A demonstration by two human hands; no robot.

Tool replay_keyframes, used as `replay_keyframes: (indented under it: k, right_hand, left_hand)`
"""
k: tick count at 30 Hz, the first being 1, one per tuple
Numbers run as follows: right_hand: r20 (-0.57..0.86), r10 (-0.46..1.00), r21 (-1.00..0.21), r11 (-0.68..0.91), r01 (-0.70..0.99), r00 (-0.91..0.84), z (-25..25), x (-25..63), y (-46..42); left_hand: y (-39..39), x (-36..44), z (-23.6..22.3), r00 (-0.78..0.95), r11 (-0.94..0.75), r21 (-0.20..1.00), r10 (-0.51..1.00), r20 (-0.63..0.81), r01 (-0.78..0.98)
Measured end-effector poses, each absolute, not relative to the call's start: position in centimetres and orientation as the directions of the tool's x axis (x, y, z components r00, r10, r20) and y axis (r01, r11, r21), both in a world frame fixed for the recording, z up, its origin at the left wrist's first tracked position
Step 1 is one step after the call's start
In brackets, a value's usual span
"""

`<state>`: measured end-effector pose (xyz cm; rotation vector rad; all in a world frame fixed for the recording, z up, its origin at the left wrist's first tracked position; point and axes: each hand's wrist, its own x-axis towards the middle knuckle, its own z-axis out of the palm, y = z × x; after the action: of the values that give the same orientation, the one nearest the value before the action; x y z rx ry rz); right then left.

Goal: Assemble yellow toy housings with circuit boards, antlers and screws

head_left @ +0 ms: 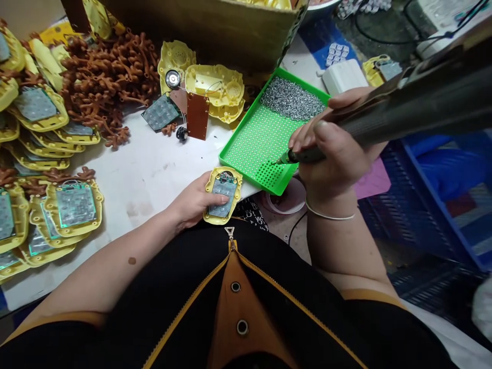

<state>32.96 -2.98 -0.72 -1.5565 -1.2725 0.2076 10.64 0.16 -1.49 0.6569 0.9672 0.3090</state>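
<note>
My left hand [192, 202] grips a yellow toy shell [223, 196] with a green circuit board in it, at the near edge of the white table. My right hand [330, 143] is wrapped round a black electric screwdriver [403, 110]. Its tip points down at the near end of a green perforated screw tray [265, 138]. A heap of small silver screws [292, 100] lies at the tray's far end.
Stacks of yellow shells with boards [73, 207] fill the left side. A pile of brown antler pieces [107, 77] lies at the back left. Open yellow shells, a speaker [172, 78] and a brown board [198, 116] sit mid-table. Blue crates [453, 200] stand on the right.
</note>
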Motion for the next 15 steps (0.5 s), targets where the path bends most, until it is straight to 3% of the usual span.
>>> replay_keyframes:
  k: [6, 12, 15]
  right_hand:
    - [0.409, 0.847, -0.729, 0.078, 0.68, 0.341, -2.0, 33.1, -2.5]
    - [0.37, 0.926, -0.581, 0.165, 0.797, 0.078, -3.0, 33.3, -2.0]
    - [0.371, 0.92, -0.616, 0.141, 0.775, 0.127, -3.0, 33.3, -2.2]
  left_hand:
    - [0.2, 10.6, -1.6, 0.54, 0.773, 0.632, 0.51, -0.669, 0.053]
    - [0.3, 10.5, -1.7, 0.563, 0.773, 0.634, 0.505, -0.654, 0.042]
    - [0.3, 10.6, -1.8, 0.559, 0.777, 0.627, 0.499, -0.662, 0.049]
